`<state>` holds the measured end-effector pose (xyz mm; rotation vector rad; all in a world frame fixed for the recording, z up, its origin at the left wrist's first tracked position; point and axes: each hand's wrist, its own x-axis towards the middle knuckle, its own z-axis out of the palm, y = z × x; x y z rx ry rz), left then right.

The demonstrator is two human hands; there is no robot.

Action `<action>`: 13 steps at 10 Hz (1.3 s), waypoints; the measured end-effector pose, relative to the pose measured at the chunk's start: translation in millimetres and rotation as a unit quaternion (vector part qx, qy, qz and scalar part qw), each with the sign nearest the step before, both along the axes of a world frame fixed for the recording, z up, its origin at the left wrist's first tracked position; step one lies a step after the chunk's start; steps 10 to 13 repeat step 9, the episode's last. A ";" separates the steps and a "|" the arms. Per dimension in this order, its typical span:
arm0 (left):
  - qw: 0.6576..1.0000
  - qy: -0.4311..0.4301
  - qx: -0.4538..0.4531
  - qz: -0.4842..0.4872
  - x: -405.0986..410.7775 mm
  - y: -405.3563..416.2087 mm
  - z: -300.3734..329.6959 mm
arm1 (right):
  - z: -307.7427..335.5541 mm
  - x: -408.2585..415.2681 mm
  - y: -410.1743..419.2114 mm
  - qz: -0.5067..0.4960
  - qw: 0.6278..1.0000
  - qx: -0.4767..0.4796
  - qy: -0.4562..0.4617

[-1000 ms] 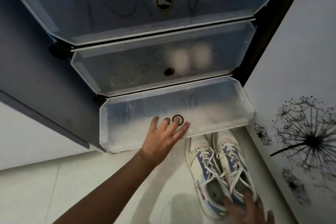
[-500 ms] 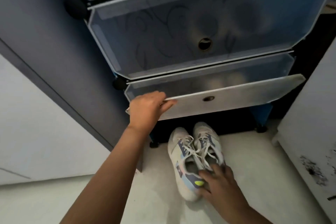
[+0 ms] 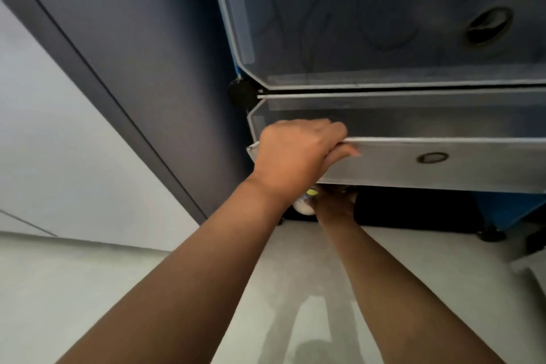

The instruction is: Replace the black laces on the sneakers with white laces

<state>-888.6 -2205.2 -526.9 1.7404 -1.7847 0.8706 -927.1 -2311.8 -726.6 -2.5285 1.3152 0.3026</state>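
Note:
My left hand (image 3: 298, 154) grips the top edge of the translucent flap door (image 3: 443, 168) of the shoe cabinet's lowest compartment and holds it swung up. Beneath the flap, my right hand (image 3: 335, 201) reaches into the dark compartment. Its fingers are hidden by the flap and by my left wrist. Only a white heel with a yellow spot shows of the sneakers (image 3: 304, 205), right beside my right hand, which seems to hold them. No laces can be seen.
Above the flap is another translucent cabinet door (image 3: 384, 23) with a round finger hole. A dark grey panel (image 3: 147, 53) stands to the left against a white wall (image 3: 44, 156). The pale floor (image 3: 88, 289) lies below, with a black cabinet foot (image 3: 490, 235) at right.
My left hand went from touching the closed flap to gripping its edge and lifting it. My right hand carried the sneakers off the floor and under the flap. The view moved closer.

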 end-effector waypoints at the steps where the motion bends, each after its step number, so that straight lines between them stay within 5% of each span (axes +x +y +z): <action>1: 1.000 0.006 0.012 0.006 -0.6 4.0 -1.6 | -1.7 5.3 -5.9 -0.001 0.999 0.036 0.019; 3: 0.998 0.020 0.051 0.042 -13.0 25.2 -5.5 | -1.7 -56.7 38.3 -0.076 0.986 -0.052 -0.137; 4: 0.998 0.040 0.043 -0.009 -28.4 62.7 -45.4 | -13.7 -137.4 81.0 -0.081 0.944 -0.028 -0.318; 5: 0.995 -0.002 0.090 -0.045 -43.9 102.4 -91.7 | -17.7 -184.8 89.2 -0.122 0.917 0.038 -0.378; 6: 0.965 -0.084 0.250 -0.011 -52.1 109.3 -154.8 | -21.0 -228.6 74.9 -0.462 0.684 0.241 -0.510; 7: 0.913 -0.072 0.396 0.064 -51.8 73.6 -168.1 | -20.2 -244.0 59.4 -0.585 0.457 0.381 -0.551; 8: 0.842 0.153 0.496 0.143 -43.7 38.5 -181.7 | -2.5 -233.6 22.6 -0.542 0.368 0.438 -0.616; 9: 0.811 0.216 0.526 0.137 -43.7 39.4 -186.3 | 13.5 -222.9 11.3 -0.528 0.420 0.442 -0.591; 13: 0.811 0.216 0.526 0.137 -43.7 39.4 -186.3 | 13.5 -222.9 11.3 -0.528 0.420 0.442 -0.591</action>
